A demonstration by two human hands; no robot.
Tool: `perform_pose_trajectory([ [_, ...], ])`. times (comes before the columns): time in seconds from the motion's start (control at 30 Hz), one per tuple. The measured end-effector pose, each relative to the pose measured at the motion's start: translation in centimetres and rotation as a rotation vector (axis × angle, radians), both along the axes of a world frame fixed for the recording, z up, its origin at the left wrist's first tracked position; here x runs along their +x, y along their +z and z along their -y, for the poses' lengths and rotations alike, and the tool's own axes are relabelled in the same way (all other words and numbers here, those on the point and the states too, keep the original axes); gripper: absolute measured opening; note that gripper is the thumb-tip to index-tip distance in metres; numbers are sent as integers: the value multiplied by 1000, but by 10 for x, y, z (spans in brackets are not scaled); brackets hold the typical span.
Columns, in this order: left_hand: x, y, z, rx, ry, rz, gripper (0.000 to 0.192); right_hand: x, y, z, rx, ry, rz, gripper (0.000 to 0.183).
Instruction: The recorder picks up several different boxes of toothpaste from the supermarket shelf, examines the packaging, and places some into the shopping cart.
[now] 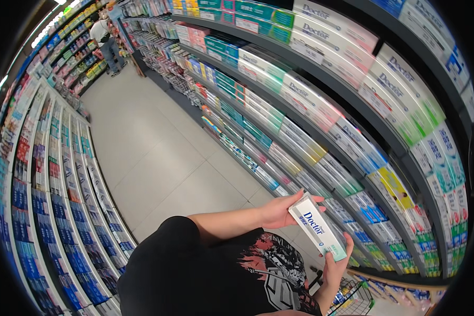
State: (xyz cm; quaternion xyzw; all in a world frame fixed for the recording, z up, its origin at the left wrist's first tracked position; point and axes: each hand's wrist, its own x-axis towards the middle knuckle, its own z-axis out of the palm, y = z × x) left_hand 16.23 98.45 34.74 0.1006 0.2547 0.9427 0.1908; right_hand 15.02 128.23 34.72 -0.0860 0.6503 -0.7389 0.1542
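Observation:
A white and pale green toothpaste box [318, 228] marked Doctor is held between both hands in front of the black printed T-shirt. My left hand [282, 209] grips its upper left end, with the thumb at the box's corner and fingertips showing behind it. At the lower right end, my right hand [335, 258] has its thumb on the near edge and fingers up along the far side. The box's large face is turned up to the camera. Close beyond the box stand shelves of similar boxes, among them white and green ones [260, 71].
Toothpaste shelves [339, 106] curve along the right, near the hands. Another shelf unit [63, 205] with packaged goods runs down the left. A tiled floor [162, 158] lies between them. A wire shopping basket [353, 298] is at the lower right. A person [104, 43] stands far down the aisle.

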Motion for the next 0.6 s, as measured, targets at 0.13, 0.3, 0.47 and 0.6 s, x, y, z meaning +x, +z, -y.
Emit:
perform_pose_trajectory([
  [0.13,-6,1,23,23,15,-34,71,-14,13,23,-20,0,-29,97],
  [0.3,-22,10,35,44,24,-83,71,-40,18,38,4,-26,-87,88],
  [0.47,-45,22,39,42,55,-136,72,-79,12,28,-4,26,-57,79],
  [0.6,-62,27,35,90,48,-112,71,-106,26,30,-2,47,-32,80],
])
